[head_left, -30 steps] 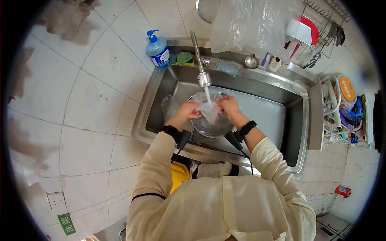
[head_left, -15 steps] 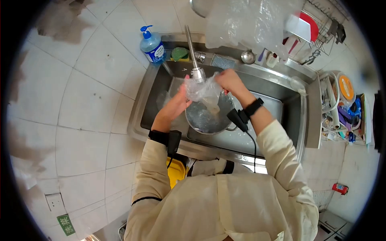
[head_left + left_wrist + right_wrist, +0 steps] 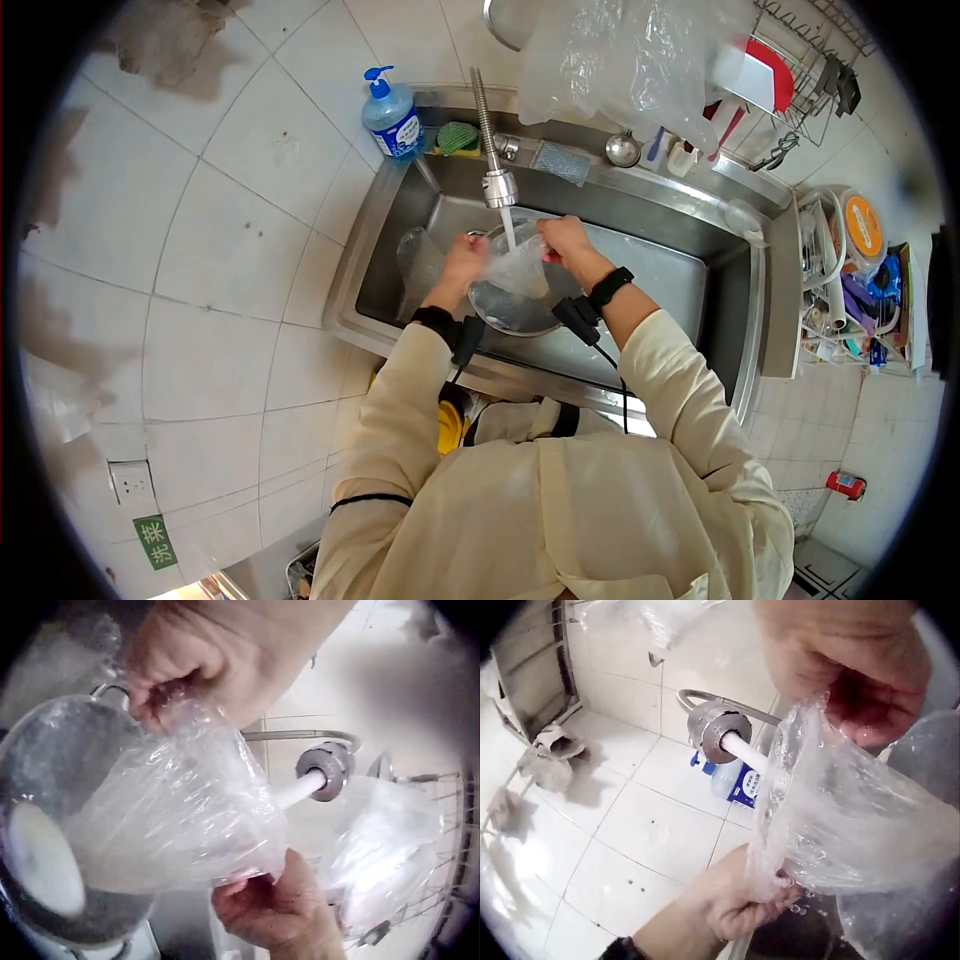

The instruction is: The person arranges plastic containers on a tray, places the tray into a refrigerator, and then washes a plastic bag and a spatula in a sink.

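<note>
A clear plastic bag [image 3: 520, 270] is stretched between both hands under the running faucet [image 3: 500, 187], its mouth held up to the stream. My left hand [image 3: 463, 262] pinches one side of the bag's rim. On the opposite side, my right hand [image 3: 568, 243] grips the rim between thumb and fingers. The bag's lower part hangs over a round metal pot [image 3: 500, 312] that stands in the sink [image 3: 650, 330]. Inside the pot, the left wrist view shows a pale oval shape [image 3: 46, 859]; part of the pot is hidden by the bag.
Another clear bag [image 3: 420, 260] lies at the sink's left. Along the back ledge are a blue soap bottle [image 3: 395, 125], a green scrubber [image 3: 458, 138], a mesh pad [image 3: 560, 162] and a ladle [image 3: 622, 150]. Large plastic bags [image 3: 620, 70] hang behind; a loaded rack [image 3: 850, 270] stands right.
Both hands first rose with the bag close around the faucet head, then lowered it again. The bag now stands spread beneath the stream, above the pot.
</note>
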Demonstrator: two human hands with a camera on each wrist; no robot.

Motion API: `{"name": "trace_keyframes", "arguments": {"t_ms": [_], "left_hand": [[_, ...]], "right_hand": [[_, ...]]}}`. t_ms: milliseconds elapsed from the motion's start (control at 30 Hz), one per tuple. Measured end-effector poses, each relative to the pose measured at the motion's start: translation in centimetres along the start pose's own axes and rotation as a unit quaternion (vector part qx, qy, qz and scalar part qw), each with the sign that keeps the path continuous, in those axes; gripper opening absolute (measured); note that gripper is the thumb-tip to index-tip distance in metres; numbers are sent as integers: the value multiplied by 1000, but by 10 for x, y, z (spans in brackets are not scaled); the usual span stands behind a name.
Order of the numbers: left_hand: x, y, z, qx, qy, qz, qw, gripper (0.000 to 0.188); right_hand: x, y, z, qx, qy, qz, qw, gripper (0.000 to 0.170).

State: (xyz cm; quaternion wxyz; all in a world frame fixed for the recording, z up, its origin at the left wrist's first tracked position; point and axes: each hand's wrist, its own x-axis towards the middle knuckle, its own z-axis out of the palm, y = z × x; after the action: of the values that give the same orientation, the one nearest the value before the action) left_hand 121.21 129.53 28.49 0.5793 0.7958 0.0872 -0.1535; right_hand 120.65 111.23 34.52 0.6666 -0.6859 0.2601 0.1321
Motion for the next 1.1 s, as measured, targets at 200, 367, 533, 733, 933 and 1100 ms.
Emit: {"name": "trace_keyframes", "arguments": {"t_ms": [200, 367, 533, 733, 933, 1100], "left_hand": [[-20, 23, -9, 196, 35, 136, 971, 66], [-9, 49, -35, 415, 94, 229, 876, 55], [14, 61, -57, 79, -42, -21, 996, 29], [-2, 80, -57, -384, -135, 156, 900, 49], [-44, 114, -1, -10, -98, 393, 914, 80], [-13, 129, 18, -11, 78, 410, 909, 74]], "right_hand": [[-11, -2, 1, 2, -56, 36, 998, 23], [-8, -18, -1, 6, -58, 70, 996, 17], [-13, -40, -9, 30, -110, -38, 993, 21], [7, -74, -19, 136, -56, -17, 989, 20], [-36, -86, 17, -353, 65, -539, 762, 22], [-59, -105, 6, -382, -126, -574, 714, 22]]}}
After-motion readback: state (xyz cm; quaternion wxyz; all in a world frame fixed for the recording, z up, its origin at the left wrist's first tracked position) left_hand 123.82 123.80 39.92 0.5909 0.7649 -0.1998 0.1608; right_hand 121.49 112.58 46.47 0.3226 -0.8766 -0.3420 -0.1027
